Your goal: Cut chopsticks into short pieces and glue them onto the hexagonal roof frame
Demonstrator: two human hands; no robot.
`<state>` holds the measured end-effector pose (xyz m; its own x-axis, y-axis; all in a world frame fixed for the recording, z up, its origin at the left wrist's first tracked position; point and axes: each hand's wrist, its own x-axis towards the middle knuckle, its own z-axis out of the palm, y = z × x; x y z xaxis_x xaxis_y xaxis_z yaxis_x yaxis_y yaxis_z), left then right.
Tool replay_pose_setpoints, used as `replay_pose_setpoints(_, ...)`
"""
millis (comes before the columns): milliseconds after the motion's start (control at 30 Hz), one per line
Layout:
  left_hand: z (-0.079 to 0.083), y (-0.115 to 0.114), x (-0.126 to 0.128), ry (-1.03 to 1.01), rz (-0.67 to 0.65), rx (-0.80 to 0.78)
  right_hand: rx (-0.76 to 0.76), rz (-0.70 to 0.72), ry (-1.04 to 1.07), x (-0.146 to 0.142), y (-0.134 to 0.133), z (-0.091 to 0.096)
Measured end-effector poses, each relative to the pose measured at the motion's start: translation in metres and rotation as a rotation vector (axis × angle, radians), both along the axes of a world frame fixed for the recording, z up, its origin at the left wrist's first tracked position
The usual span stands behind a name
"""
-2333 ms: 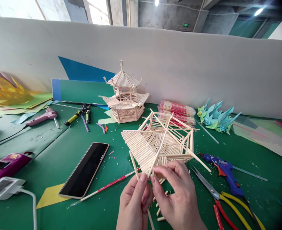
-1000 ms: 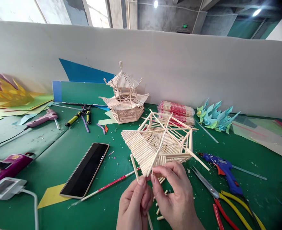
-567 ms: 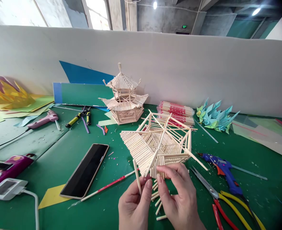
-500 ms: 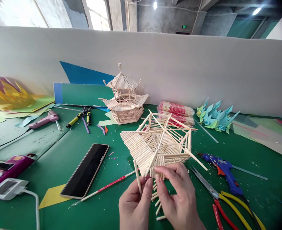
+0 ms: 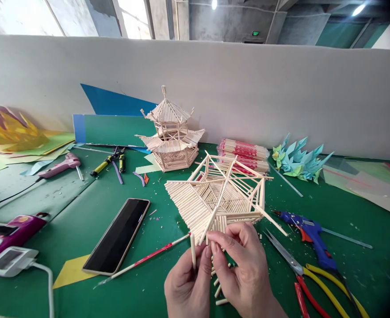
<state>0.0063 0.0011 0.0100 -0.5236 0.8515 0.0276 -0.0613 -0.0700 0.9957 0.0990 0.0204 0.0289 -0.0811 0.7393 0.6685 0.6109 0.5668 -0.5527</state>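
A half-built roof of thin wooden sticks (image 5: 215, 198) rests on the green table in front of me. My left hand (image 5: 186, 285) is closed around a loose wooden stick (image 5: 193, 251) that stands almost upright. My right hand (image 5: 244, 269) pinches the near edge of the stick roof with thumb and forefinger. The fingertips of both hands meet under that edge. Several short stick pieces (image 5: 219, 291) lie on the table below my hands.
A finished stick pagoda (image 5: 170, 132) stands behind. A black phone (image 5: 117, 236) and a red-wrapped stick (image 5: 148, 258) lie to the left. To the right are a blue glue gun (image 5: 309, 234), scissors (image 5: 283, 251) and yellow-handled pliers (image 5: 327, 287); wrapped chopstick packs (image 5: 244, 154) and paper cranes (image 5: 297, 161) lie further back.
The loose stick in my left hand has turned from leaning left to nearly upright and dropped lower. My right fingers have shifted a little along the roof's near edge.
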Motion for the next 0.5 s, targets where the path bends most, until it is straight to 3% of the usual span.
replay_pose_setpoints(233,0.0012,0.0007,-0.0002,0.044,-0.005,0.005,0.007,-0.005,-0.004,0.0,-0.0001,-0.0007)
replay_pose_setpoints(500,0.0092,0.0009,0.0019,-0.051,-0.014,0.006,0.025,0.043,-0.041,0.0005,-0.0005,-0.0017)
